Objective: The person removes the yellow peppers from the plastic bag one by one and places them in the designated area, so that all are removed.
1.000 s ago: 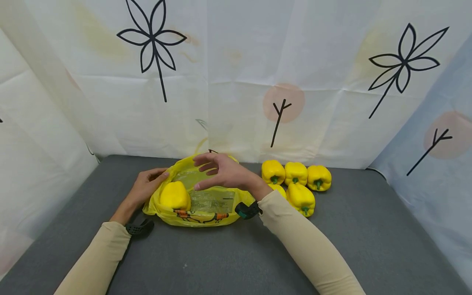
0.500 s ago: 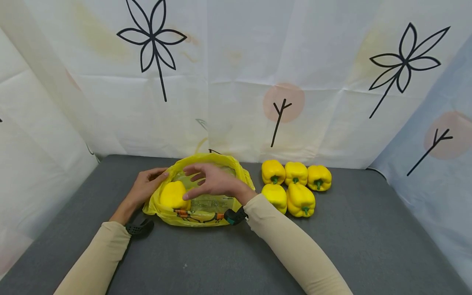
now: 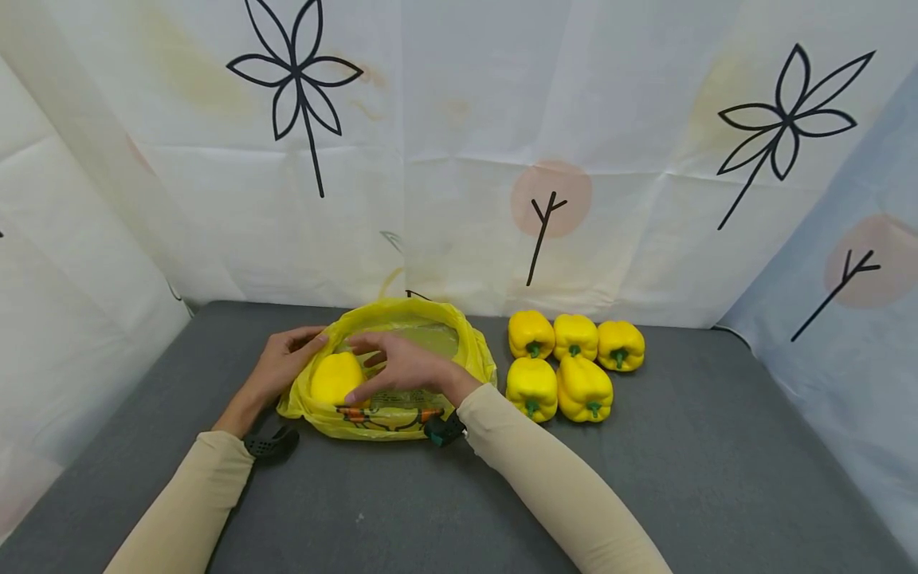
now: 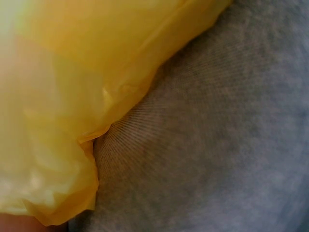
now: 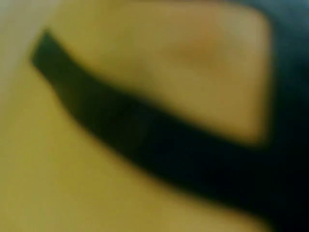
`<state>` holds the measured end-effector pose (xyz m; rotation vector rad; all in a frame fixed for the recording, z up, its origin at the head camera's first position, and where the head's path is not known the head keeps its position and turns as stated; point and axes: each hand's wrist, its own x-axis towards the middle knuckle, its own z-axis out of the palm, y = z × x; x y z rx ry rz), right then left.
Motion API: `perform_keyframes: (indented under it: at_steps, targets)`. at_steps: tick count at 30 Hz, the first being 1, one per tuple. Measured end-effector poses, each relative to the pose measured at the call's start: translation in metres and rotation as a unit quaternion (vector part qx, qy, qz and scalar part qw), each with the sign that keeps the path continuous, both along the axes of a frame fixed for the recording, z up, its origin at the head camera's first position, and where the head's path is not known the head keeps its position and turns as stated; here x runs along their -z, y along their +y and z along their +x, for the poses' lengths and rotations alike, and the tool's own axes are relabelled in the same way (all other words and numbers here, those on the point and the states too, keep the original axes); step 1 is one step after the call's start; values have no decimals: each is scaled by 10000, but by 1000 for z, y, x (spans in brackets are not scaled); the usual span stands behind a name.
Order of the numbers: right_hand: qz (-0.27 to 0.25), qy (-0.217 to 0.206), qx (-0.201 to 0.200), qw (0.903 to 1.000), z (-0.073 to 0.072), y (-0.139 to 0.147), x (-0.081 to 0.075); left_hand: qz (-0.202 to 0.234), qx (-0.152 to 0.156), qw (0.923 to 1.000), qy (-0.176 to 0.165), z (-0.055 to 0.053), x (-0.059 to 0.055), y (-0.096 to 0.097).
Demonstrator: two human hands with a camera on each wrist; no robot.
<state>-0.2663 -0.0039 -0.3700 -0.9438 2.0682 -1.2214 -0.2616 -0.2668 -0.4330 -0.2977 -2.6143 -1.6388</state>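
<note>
A yellow plastic bag (image 3: pixel 476 351) lies with its mouth wide on the grey table, one yellow bell pepper (image 3: pixel 335 379) inside at its left. My left hand (image 3: pixel 281 363) pinches the bag's left rim between thumb and fingers; the left wrist view shows the bag's side (image 4: pixel 72 96) close up. Over the bag's mouth reaches my right hand (image 3: pixel 405 368), its thumb and fingers spread at the pepper's right side. Whether they touch the pepper is hard to tell. The right wrist view is a blur of yellow bag (image 5: pixel 72 169) with a dark printed stripe.
To the right of the bag, several yellow bell peppers (image 3: pixel 576 336) stand in two rows, stems toward me. A white printed cloth (image 3: pixel 459 119) hangs behind the grey table (image 3: pixel 430 510) and along both sides.
My right hand has moved left and down into the bag's mouth, toward the pepper there. The left hand stays at the rim.
</note>
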Motion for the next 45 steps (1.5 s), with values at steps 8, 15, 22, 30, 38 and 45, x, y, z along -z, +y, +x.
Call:
perform_keyframes:
  at_steps: [8,15,22,30,38,45]
  targets:
    - [81,31,10,10000,0,-5,6,12,7,10000,39,0,0,0]
    - [150,38,-3,9999,1,-8,9,-44,34,9999,91,0,-1,0]
    - [199,168,-63,9996,1,-11,12,-79,47,9999,134,0,-2,1]
    - [213,236,48,9995,3,-9,13,-65,58,9999,147,0,0,1]
    - [-23,37,285,9996,3,-1,8,65,102,9999,108,0,-1,1]
    - [-311,-63,352,9989,4,7,0,77,120,9999,38,1,0,1]
